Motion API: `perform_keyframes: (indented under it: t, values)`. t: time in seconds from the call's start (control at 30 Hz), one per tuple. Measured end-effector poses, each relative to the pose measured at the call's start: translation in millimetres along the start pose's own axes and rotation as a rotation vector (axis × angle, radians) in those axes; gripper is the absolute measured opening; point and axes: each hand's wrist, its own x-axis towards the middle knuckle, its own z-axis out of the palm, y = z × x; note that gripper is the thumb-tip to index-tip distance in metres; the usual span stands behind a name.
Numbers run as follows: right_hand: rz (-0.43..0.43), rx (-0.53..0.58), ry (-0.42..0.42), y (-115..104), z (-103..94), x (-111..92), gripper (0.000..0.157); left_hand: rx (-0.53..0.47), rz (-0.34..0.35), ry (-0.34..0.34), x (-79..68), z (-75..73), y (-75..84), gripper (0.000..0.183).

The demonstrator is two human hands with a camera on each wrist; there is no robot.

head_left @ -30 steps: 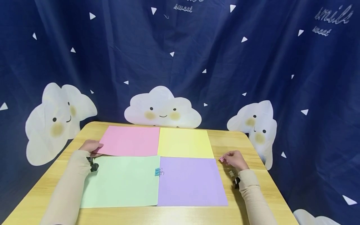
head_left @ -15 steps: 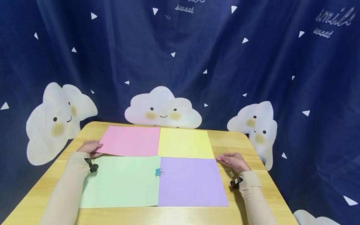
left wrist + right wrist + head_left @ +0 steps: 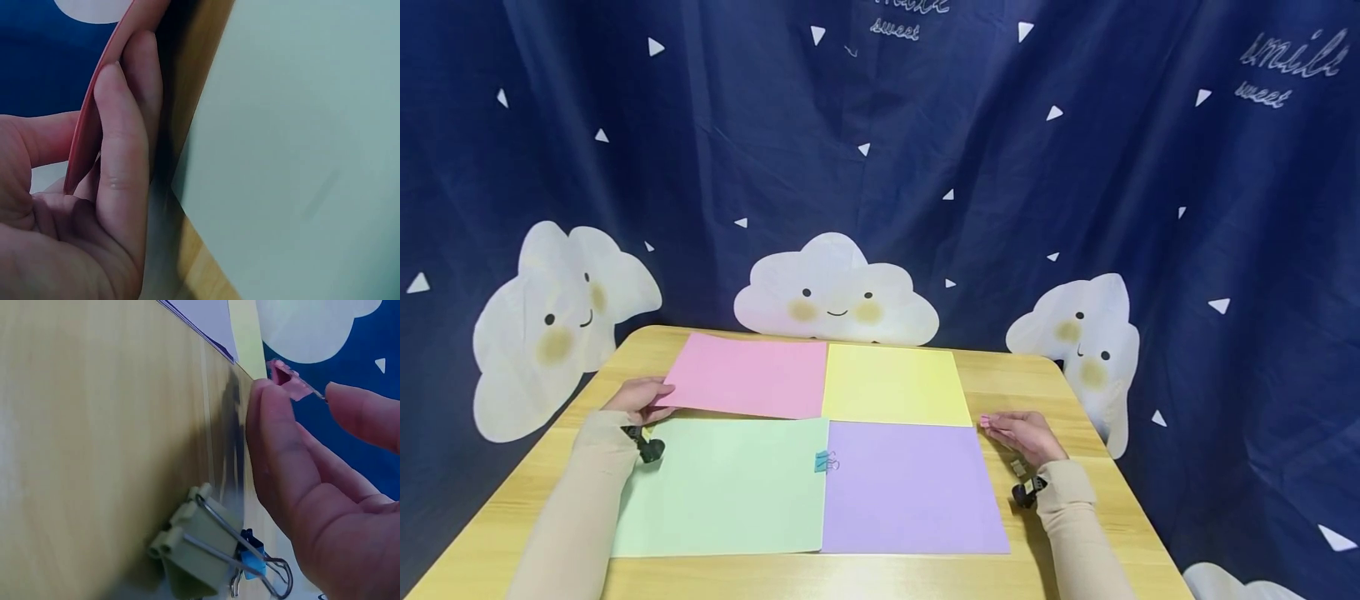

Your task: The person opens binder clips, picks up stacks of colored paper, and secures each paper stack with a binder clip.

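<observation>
Sports plain beige left sleeve (image 3: 571,508), wrist-length | matches it with beige right sleeve (image 3: 1081,525), broad-cuffed | flashes black left wrist camera (image 3: 651,450), black right wrist camera (image 3: 1025,493) too!

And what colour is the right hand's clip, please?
The clip is pink, clearest in the right wrist view.

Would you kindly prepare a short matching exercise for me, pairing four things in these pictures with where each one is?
Things:
1. Pink sheet
2. Yellow sheet
3. Pink clip
4. Pale clip

Places:
A. On the tabletop, right of the purple sheet
B. Gripped by the left hand
C. Directly beyond the purple sheet
D. Held by the right hand

Pairs: 1-B; 2-C; 3-D; 4-A
</observation>
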Motion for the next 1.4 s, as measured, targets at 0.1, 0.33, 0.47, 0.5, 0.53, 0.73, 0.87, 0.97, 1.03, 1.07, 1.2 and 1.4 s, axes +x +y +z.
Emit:
perform_keyframes:
  t: [0.1,0.33,0.47,0.5,0.53,0.73,0.87,0.97,1.03,1.07,1.2,1.4]
  values:
    - [0.001,0.008,0.032,0,1.4,1,0.044,-0.021,0.005,-0.010,-0.3,0.1,-0.5,0.069]
    - [0.008,0.021,0.081,-1,1.9,3,0.043,-0.045,0.004,-0.020,-6.7,3.4,0.4,0.072]
    - [-0.003,0.049,0.110,0,2.4,3,0.043,-0.041,0.001,-0.009,-9.2,6.3,0.7,0.071]
    - [-0.009,0.050,0.113,0,2.5,3,0.044,-0.041,0.001,-0.005,-9.6,6.9,0.7,0.071]
    - [-0.010,0.055,0.121,0,2.6,3,0.043,-0.040,0.000,-0.001,-9.8,7.4,0.7,0.070]
    - [-0.006,0.054,0.161,0,3.7,2,0.043,-0.049,-0.001,0.019,-10.2,8.5,0.7,0.069]
    - [-0.008,0.060,0.161,0,4.2,3,0.043,-0.047,-0.001,0.031,-11.2,9.2,2.0,0.068]
    - [-0.013,0.073,0.162,1,5.3,3,0.043,-0.063,0.001,0.026,-12.0,8.1,2.4,0.068]
    - [-0.019,0.084,0.162,1,6.3,3,0.044,-0.080,0.002,0.025,-12.3,6.6,2.4,0.068]
    - [-0.020,0.089,0.164,1,6.7,2,0.045,-0.087,0.003,0.028,-12.3,5.8,2.5,0.067]
    - [-0.030,0.098,0.171,0,8.2,1,0.045,-0.094,0.003,0.038,-13.5,3.3,2.8,0.065]
    - [-0.036,0.086,0.187,-2,10.8,-1,0.045,-0.088,-0.001,0.041,-15.0,2.4,3.4,0.067]
